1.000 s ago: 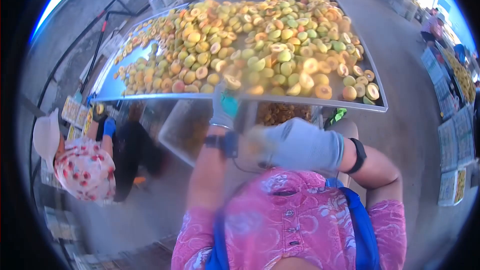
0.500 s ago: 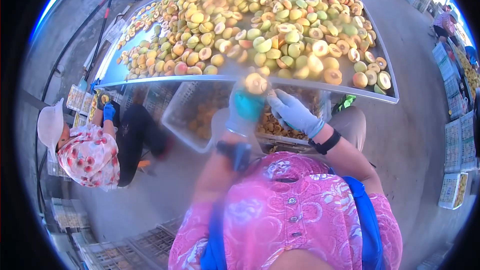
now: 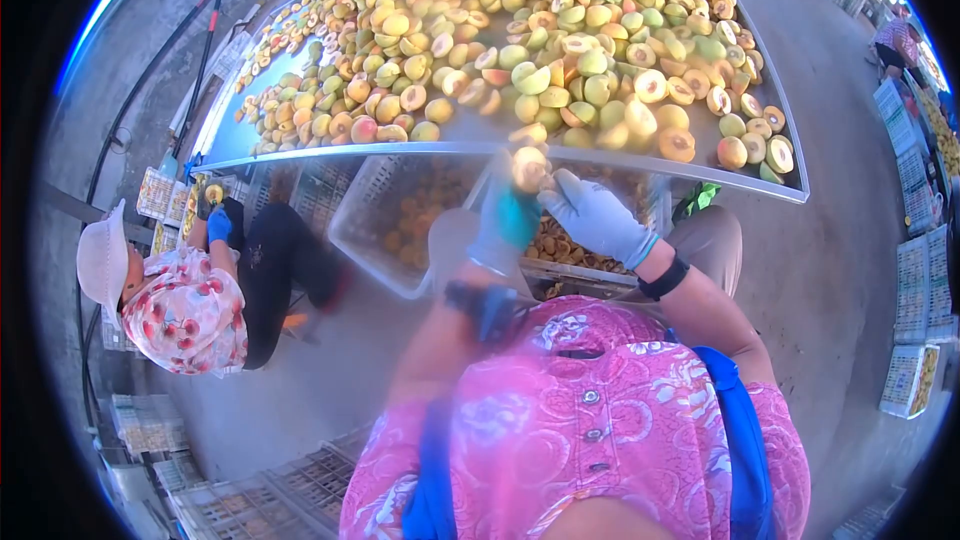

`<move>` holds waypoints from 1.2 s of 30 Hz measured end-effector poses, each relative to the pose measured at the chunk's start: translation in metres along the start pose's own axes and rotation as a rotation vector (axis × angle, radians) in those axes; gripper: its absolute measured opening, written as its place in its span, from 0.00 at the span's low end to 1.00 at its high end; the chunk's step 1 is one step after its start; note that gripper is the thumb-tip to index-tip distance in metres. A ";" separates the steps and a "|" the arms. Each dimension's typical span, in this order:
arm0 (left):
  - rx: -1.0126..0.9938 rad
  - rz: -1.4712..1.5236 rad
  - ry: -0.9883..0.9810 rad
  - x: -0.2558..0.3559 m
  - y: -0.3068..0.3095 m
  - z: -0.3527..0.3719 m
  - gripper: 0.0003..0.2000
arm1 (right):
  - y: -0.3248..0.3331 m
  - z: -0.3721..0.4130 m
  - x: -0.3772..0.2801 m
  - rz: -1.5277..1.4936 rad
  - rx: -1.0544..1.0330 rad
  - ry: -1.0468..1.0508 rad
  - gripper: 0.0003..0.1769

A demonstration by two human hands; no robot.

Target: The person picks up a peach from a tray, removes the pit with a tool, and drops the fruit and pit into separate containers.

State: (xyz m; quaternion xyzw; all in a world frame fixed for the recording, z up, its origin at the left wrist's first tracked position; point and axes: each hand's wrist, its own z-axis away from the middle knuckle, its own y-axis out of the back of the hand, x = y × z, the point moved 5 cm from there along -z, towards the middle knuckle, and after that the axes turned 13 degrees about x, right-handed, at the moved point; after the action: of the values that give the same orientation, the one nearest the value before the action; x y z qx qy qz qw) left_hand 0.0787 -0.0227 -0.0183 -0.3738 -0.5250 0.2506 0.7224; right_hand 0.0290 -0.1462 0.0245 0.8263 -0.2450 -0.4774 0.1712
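My left hand (image 3: pixel 508 212), in a pale glove with a green patch, is closed around a halved peach (image 3: pixel 530 170) just below the table's front rim. The picture is hazy there. My right hand (image 3: pixel 598 220), in a pale grey glove, has its fingers pinched together against the fruit's right side. What those fingertips hold, if anything, is too small to make out. Many peach halves (image 3: pixel 595 90), several with brown pits showing, are spread over the metal-rimmed table (image 3: pixel 640 168) in front of me. Below my hands is a crate of brown pits or scraps (image 3: pixel 575 245).
A white crate (image 3: pixel 345 225) with yellow-orange pieces stands under the table, left of my knees. To the left, a seated co-worker (image 3: pixel 185 310) in a hat and blue gloves handles fruit. Stacked crates (image 3: pixel 922 280) line the right side; more crates (image 3: pixel 265 500) stand at lower left.
The view has shifted slightly, so the table sits a little higher and farther right. Both hands stay together at the peach half, with only a small shift.
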 end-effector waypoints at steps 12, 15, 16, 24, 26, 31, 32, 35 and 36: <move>-0.029 -0.434 -0.233 -0.006 0.011 0.004 0.30 | -0.010 0.010 0.001 -0.063 -0.018 -0.066 0.15; 0.106 -0.621 -0.433 0.002 -0.008 0.022 0.30 | -0.010 0.015 -0.003 -0.035 -0.067 -0.087 0.14; 0.138 -0.663 -0.487 0.004 -0.012 0.026 0.29 | -0.007 0.015 -0.013 0.015 -0.072 0.004 0.15; 0.216 -0.673 0.024 -0.003 0.013 0.015 0.25 | -0.011 0.032 -0.001 0.059 -0.264 -0.066 0.17; 0.223 -0.817 0.084 0.000 0.016 0.010 0.25 | -0.015 0.040 0.006 -0.014 -0.285 -0.115 0.18; 0.182 -0.607 -0.024 -0.001 0.001 0.008 0.25 | -0.033 0.042 0.029 -0.171 -0.046 -0.165 0.20; 0.177 -0.611 -0.027 -0.008 -0.001 0.010 0.25 | -0.032 0.039 0.032 -0.267 0.091 -0.129 0.20; 0.272 -0.455 -0.257 -0.010 -0.006 0.015 0.24 | -0.034 0.033 0.013 -0.731 -0.122 -0.566 0.21; 0.286 -0.360 -0.248 -0.010 -0.011 0.017 0.24 | -0.029 0.032 0.007 -0.731 -0.122 -0.569 0.21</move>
State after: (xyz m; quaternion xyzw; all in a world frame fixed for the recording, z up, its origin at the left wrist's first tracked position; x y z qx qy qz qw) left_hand 0.0593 -0.0321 -0.0122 -0.1351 -0.6268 0.2336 0.7309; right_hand 0.0111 -0.1281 -0.0104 0.6829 0.0534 -0.7277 -0.0341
